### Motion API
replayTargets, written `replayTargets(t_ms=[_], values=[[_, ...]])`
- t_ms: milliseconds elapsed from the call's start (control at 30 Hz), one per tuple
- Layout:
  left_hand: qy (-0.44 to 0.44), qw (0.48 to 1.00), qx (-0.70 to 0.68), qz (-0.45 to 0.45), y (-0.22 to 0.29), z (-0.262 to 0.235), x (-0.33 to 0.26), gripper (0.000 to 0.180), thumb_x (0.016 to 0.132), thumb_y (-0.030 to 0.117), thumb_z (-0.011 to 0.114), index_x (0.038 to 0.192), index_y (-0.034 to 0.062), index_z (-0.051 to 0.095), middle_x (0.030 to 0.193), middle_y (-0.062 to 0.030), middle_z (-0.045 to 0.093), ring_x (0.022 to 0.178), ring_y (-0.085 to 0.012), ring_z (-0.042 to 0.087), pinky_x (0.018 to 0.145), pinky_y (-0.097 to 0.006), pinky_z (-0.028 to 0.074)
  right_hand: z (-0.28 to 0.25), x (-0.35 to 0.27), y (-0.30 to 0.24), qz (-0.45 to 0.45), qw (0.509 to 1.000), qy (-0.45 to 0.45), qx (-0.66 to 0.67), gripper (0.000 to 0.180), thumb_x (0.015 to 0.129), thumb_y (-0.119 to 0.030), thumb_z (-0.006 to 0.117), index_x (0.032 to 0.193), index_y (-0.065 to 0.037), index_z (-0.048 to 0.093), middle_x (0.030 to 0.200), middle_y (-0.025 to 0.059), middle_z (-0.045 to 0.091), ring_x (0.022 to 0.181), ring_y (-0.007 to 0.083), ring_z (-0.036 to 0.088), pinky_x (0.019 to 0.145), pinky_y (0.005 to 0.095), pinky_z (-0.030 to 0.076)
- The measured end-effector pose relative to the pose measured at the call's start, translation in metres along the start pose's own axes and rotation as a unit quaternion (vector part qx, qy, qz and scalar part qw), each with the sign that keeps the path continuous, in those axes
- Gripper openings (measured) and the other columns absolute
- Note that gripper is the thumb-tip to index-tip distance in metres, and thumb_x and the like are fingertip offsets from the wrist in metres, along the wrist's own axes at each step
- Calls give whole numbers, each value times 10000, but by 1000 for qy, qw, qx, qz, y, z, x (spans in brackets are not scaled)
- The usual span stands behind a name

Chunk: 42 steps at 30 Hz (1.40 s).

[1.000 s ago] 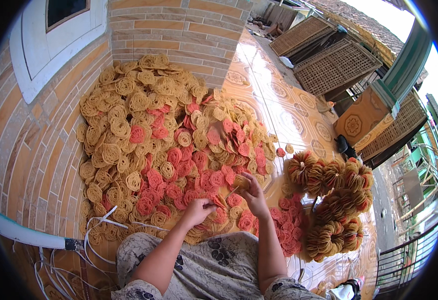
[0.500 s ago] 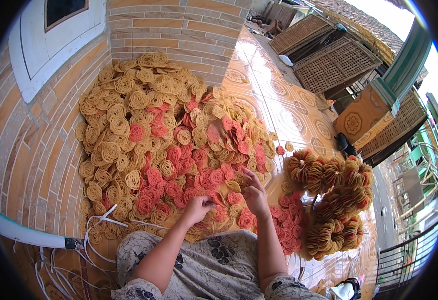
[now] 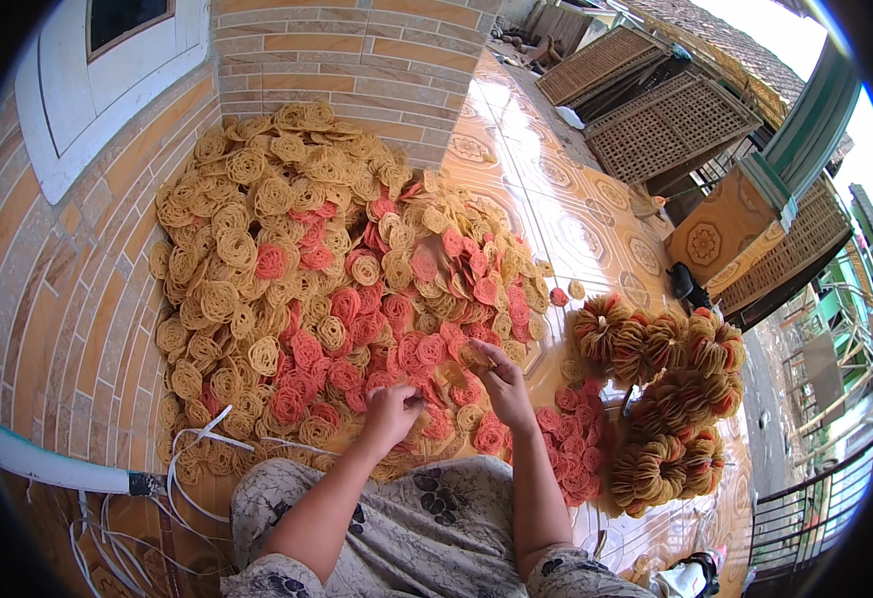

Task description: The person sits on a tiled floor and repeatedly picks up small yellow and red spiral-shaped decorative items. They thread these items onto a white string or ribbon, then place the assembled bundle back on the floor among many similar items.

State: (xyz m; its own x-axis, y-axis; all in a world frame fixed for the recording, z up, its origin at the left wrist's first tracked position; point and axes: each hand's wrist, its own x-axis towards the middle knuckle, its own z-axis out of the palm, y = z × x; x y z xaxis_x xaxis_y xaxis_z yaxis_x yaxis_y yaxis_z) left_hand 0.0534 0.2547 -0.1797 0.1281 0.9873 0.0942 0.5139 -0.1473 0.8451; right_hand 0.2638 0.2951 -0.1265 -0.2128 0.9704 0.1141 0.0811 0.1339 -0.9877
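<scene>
Tan disc (image 3: 472, 357); right hand (image 3: 502, 383) at edge

The porch of a house, by all appearances, seen from where I sit. Glossy patterned floor tiles (image 3: 526, 169) meet a wall (image 3: 356, 65) clad in narrow stone-look strips, with a white panel (image 3: 107, 100) bearing a dark pane. To my right stand a green pillar (image 3: 813, 125) on a tiled base (image 3: 720, 234) and a dark metal railing (image 3: 817, 488); beyond are a tiled roof (image 3: 694, 42) and open sky (image 3: 775, 35). The heap of coiled, lacy discs (image 3: 247, 249) before me marks it also as a workplace.
</scene>
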Motion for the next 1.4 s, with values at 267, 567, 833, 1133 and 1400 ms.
replayTargets(t_ms=[267, 567, 833, 1133, 1400], values=[[38, 997, -64, 23, 4, -1, 3, 176, 801, 142, 712, 876, -15, 681, 881, -151, 671, 820, -318, 651, 716, -383, 495, -2, 3, 14, 32, 996, 45, 72, 408, 914, 75, 493, 1317, 9, 494, 1248, 66, 562, 1125, 151, 553, 984, 310, 451], [16, 991, -129, -29, -7, 7, 3, 186, 838, 131, 701, 929, -29, 677, 869, -127, 695, 774, -217, 672, 687, -324, 500, -5, -1, 3, -3, 999, 26, -25, 419, 921, -139, 608, 1305, -13, 497, 1254, 153, 559, 1135, 209, 567, 943, 353, 470], [-61, 985, -124, -101, -19, -1, 6, 201, 860, 159, 688, 944, -23, 680, 755, -82, 693, 696, -119, 651, 646, -281, 490, -26, -32, 61, 174, 813, -42, -555, 451, 725, -348, 795, 978, -33, 595, 903, 159, 649, 892, 301, 632, 772, 382, 497], [-98, 989, -80, -77, -4, -6, 2, 244, 838, 219, 698, 968, 12, 701, 815, -125, 708, 713, -174, 665, 683, -302, 493, -35, -10, 53, 159, 982, 88, -50, 175, 878, -145, 690, 915, 7, 611, 801, 15, 637, 750, 79, 565, 716, 228, 441], [-33, 987, -147, -63, -11, 0, 4, 212, 847, 169, 692, 964, -7, 690, 775, -102, 701, 705, -156, 655, 664, -307, 492, 17, -4, -76, -50, 977, -112, -174, 204, 892, -170, 670, 1015, -8, 655, 934, 76, 635, 904, 169, 598, 816, 302, 458]])
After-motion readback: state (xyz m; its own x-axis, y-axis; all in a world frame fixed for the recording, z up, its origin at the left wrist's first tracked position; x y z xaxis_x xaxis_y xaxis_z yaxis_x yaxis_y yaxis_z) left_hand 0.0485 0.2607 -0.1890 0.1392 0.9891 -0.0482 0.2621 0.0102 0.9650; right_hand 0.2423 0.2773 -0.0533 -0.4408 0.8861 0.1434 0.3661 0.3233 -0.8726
